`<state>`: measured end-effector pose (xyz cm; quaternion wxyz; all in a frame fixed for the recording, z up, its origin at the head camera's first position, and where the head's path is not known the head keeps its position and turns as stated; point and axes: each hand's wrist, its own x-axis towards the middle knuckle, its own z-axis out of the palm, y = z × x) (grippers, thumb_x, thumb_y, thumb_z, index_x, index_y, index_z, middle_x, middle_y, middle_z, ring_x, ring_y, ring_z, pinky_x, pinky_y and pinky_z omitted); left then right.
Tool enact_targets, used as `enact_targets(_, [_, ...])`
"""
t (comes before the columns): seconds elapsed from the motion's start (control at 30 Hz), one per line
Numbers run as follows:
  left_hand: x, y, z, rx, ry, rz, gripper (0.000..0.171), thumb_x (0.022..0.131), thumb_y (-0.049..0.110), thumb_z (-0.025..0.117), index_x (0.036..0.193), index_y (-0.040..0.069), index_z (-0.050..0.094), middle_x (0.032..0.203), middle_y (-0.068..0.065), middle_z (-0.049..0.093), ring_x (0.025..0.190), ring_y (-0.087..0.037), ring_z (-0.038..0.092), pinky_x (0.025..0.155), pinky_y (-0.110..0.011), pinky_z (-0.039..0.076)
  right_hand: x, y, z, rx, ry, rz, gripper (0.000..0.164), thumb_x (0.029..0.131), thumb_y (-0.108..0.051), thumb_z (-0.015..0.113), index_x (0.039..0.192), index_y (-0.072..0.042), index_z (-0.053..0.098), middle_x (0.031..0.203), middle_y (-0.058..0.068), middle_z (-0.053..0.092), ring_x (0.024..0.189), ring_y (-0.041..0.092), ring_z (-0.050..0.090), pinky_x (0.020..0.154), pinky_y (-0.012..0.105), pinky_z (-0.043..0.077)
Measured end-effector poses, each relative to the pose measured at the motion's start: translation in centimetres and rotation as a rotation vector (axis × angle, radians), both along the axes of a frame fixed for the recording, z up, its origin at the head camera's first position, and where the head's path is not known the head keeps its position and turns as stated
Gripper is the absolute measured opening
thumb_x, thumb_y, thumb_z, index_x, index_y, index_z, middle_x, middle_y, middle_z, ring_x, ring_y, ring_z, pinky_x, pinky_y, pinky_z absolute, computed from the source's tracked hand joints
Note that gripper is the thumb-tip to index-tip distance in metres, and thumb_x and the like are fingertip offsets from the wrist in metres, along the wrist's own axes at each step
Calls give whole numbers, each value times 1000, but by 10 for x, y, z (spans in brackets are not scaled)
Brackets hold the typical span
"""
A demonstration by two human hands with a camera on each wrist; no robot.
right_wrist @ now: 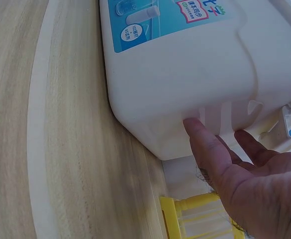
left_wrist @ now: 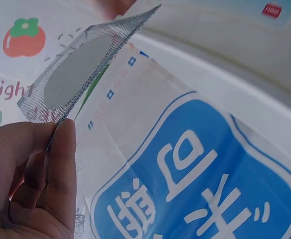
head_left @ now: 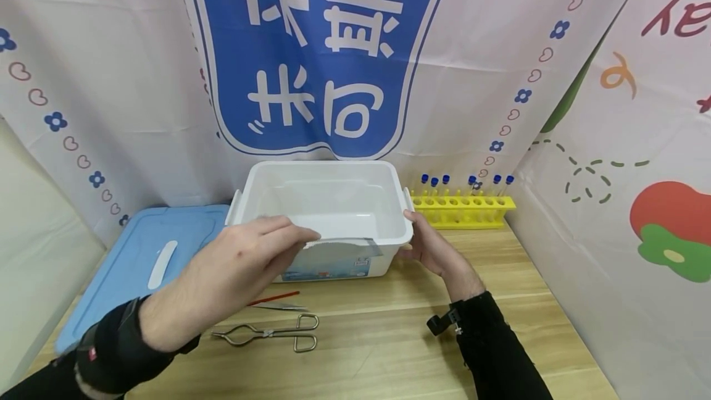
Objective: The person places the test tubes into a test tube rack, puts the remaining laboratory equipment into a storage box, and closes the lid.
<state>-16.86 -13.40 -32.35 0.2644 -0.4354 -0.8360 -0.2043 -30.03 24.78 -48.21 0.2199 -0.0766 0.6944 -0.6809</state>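
Note:
My left hand (head_left: 239, 270) pinches a square wire gauze (left_wrist: 78, 74) by one corner between thumb and fingers. It has a grey mesh and a pale round centre. Seen from the head, the gauze is nearly edge-on, over the front rim of a white plastic box (head_left: 328, 171). The box is lidless, and a blue label (right_wrist: 155, 22) covers part of its front. At the box's right end is my right hand (head_left: 439, 255), its fingertips touching the outer wall below the rim. In the right wrist view those fingers (right_wrist: 205, 137) are extended and spread.
A blue lid (head_left: 124, 264) lies left of the box. In front are crucible tongs (head_left: 269, 333), tweezers (head_left: 280, 307) and a thin red stick (head_left: 278, 297). A yellow rack (head_left: 463, 204) of blue-capped test tubes stands at the right. Printed cloth hangs behind.

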Motion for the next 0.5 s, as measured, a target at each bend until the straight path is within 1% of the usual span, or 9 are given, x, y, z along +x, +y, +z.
enact_targets(0.1, [-7,3,8,11,3,-14,45,93,-11,92,129,15,85,105,3,83,88,-6,70,74,-30,69,0,0,0,0,3,4,83,117,-68,31,189,-28,21,189,19,34,176,49,37,127,64,54])
enact_targets(0.2, [-15,7,16,17,-27,-26,40,97,-10,89,130,13,85,110,0,85,91,-8,73,79,-33,72,0,0,-1,-3,8,7,83,117,-68,31,189,-28,20,191,17,32,176,49,37,129,68,52])
enact_targets(0.33, [-31,13,25,9,-65,-33,32,105,-8,82,131,10,85,114,-3,87,96,-12,76,85,-36,73,0,1,-2,-1,8,3,83,116,-68,31,188,-28,22,190,18,33,176,50,38,132,73,48])
enact_targets(0.5, [-52,21,32,-8,-95,-33,28,109,-6,78,132,9,84,121,-6,88,104,-18,82,94,-41,74,-1,1,-2,-3,-1,-3,83,116,-69,32,189,-30,21,189,19,34,176,50,37,135,77,45])
